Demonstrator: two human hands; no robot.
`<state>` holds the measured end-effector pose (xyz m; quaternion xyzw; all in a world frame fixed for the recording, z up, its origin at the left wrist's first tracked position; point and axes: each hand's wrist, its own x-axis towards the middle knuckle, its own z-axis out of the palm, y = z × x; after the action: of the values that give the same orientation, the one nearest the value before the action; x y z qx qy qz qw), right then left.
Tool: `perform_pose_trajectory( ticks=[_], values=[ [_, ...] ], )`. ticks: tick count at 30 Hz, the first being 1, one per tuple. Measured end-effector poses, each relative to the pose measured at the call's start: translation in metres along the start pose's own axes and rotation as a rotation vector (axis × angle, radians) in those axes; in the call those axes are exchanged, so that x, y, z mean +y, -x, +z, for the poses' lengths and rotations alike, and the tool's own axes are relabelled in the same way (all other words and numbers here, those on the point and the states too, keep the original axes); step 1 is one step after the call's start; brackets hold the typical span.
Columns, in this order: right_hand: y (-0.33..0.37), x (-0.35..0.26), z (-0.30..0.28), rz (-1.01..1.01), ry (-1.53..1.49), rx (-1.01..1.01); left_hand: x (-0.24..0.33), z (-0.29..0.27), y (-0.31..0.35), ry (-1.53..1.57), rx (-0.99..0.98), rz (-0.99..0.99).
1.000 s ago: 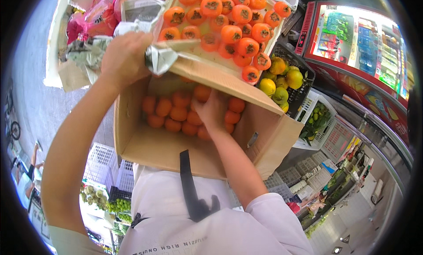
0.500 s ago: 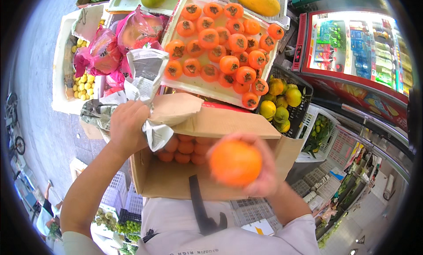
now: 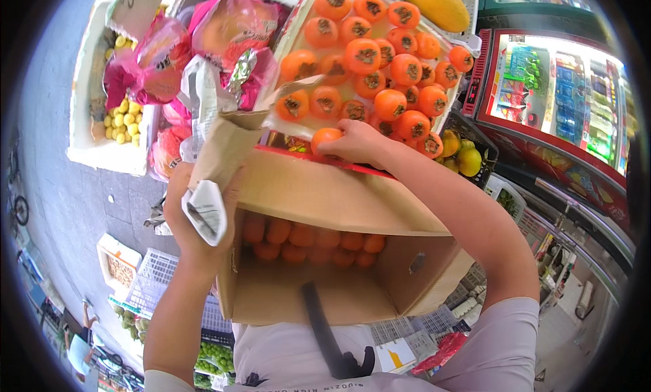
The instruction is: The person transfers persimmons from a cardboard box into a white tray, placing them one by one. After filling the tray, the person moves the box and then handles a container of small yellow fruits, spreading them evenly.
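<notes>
An open cardboard box (image 3: 325, 287) stands against my front, with several orange persimmons (image 3: 295, 236) lined up along its far inner side. Beyond it lies a white foam tray (image 3: 305, 126) of more persimmons, most with their dark calyxes upward. My right hand (image 3: 356, 142) reaches over the box and grips a persimmon (image 3: 326, 138) at the tray's near-left edge. At the box's far-left corner, my left hand (image 3: 180, 205) is closed round the upright brown cardboard flap (image 3: 227, 148) and a folded newspaper sheet (image 3: 205, 214); some of its fingers are hidden behind them.
Pink-wrapped fruit (image 3: 159, 63) and a foam box (image 3: 88, 131) with small yellow fruit are at the left. On the right are a dark crate (image 3: 494, 155) of green-yellow fruit and a lit drinks fridge (image 3: 563, 87). A black strap (image 3: 325, 331) hangs before my shirt.
My right hand has gone from above the box, where it held a persimmon, to one at the tray's near edge. My left hand now wraps the flap and newspaper. The view has shifted.
</notes>
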<state>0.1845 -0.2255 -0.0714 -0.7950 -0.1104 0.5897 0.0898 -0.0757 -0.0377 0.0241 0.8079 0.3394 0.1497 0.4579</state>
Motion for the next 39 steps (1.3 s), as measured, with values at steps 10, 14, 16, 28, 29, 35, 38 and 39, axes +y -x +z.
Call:
perform_pose_trajectory(
  ticks=[10, 14, 16, 28, 29, 35, 38, 39],
  values=[
    [0.031, 0.011, 0.005, 0.008, -0.062, 0.279, -0.005, 0.002, -0.003, 0.074, 0.004, -0.071],
    [0.132, -0.024, 0.005, -0.335, -0.459, 0.550, -0.010, 0.007, -0.006, 0.038, 0.037, -0.067],
    [0.191, -0.026, 0.016, -0.754, -0.449, 0.695, -0.001, 0.009, -0.008, 0.037, 0.071, -0.078],
    [0.097, 0.064, 0.198, -0.369, 0.199, 0.597, -0.001, 0.018, -0.016, 0.009, 0.160, 0.168],
    [0.091, 0.058, 0.201, -0.299, 0.062, 0.556, -0.001, 0.018, -0.016, 0.009, 0.156, 0.149],
    [0.080, 0.027, 0.195, 0.078, -0.627, 0.259, -0.011, 0.015, -0.016, -0.061, 0.163, 0.156],
    [0.082, 0.043, 0.201, -0.031, -0.593, 0.239, -0.014, 0.019, -0.017, 0.024, 0.167, 0.161],
    [0.088, 0.051, 0.204, -0.178, -0.462, 0.305, -0.013, 0.020, -0.019, 0.037, 0.187, 0.141]
  ],
)
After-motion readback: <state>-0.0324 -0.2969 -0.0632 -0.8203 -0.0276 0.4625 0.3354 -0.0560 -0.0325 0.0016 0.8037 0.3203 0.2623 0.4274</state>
